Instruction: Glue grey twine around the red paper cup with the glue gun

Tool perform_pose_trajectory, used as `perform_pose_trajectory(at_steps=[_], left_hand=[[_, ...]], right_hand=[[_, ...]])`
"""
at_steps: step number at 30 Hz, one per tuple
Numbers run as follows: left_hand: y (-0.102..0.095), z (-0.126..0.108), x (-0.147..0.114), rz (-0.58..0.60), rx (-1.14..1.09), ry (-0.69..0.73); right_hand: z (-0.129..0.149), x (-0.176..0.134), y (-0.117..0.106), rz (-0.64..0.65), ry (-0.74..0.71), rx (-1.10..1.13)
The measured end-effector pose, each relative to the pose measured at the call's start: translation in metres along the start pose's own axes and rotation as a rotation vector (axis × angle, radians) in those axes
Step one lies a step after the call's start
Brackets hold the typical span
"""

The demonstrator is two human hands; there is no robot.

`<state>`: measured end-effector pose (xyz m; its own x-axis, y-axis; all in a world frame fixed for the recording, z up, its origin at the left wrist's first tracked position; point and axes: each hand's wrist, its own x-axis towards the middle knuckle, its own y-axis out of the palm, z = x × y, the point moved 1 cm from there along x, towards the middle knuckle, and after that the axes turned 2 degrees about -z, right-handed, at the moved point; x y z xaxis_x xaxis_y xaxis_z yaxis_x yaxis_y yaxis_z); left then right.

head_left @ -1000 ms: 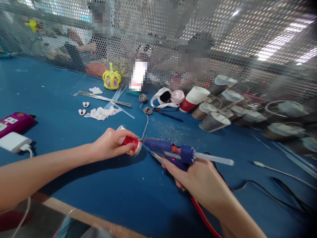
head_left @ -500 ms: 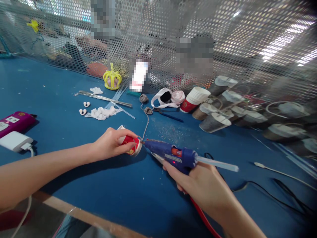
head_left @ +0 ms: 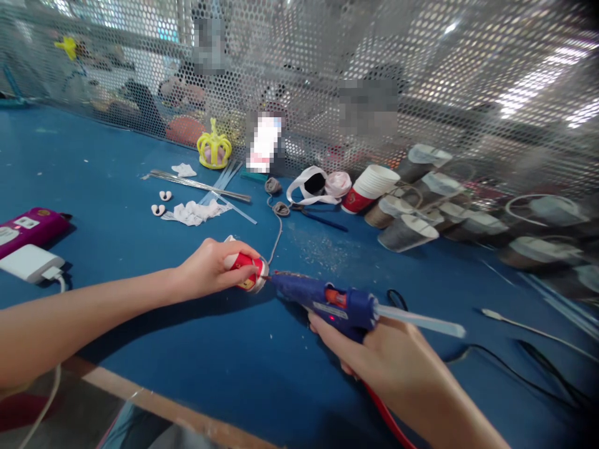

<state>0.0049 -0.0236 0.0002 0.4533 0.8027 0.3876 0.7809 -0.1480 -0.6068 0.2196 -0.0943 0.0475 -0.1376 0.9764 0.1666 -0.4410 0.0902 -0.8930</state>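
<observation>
My left hand (head_left: pixel 216 267) is closed around a small red and white paper cup (head_left: pixel 247 284), which lies tilted with its rim toward the right. A grey yarn strand (head_left: pixel 276 240) runs from the cup's rim up to small grey yarn bundles (head_left: pixel 281 209). In my right hand (head_left: pixel 369 349) is a blue hot glue gun (head_left: pixel 322 298), its red light lit and a clear glue stick (head_left: pixel 423 319) jutting from the back. The gun's nozzle tip is at the cup's rim, touching or nearly so. My left fingers hide part of the cup.
A stack of paper cups (head_left: pixel 372 187) and several yarn-wrapped cups (head_left: pixel 407 234) stand at the back right. Pliers (head_left: pixel 322 220), crumpled white scraps (head_left: pixel 196 213) and a yellow crown (head_left: pixel 214 149) lie behind my hands. A white power bank (head_left: pixel 30 263) is at left; cables lie right.
The glue gun's back end has swung slightly down and right, while its tip stays by the cup's rim. My left hand and the cup have barely moved.
</observation>
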Motion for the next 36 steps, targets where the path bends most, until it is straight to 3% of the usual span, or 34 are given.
perform_pose_trajectory(at_steps=[7, 16, 23, 30, 36], left_hand=[[-0.001, -0.002, 0.002, -0.005, 0.003, -0.078], [-0.001, -0.002, 0.004, -0.006, 0.041, -0.096], [0.001, 0.001, 0.0, -0.001, -0.012, -0.013], [0.004, 0.003, -0.005, 0.001, 0.047, 0.068], [0.005, 0.002, -0.006, -0.011, 0.105, 0.106]], right_hand=[[0.006, -0.001, -0.002, 0.019, -0.021, 0.018], [0.012, -0.002, -0.005, 0.08, 0.065, 0.034], [0.004, 0.0, -0.002, 0.045, 0.146, -0.036], [0.013, 0.003, -0.002, 0.042, 0.409, 0.061], [0.009, 0.007, -0.002, 0.078, 0.355, 0.137]])
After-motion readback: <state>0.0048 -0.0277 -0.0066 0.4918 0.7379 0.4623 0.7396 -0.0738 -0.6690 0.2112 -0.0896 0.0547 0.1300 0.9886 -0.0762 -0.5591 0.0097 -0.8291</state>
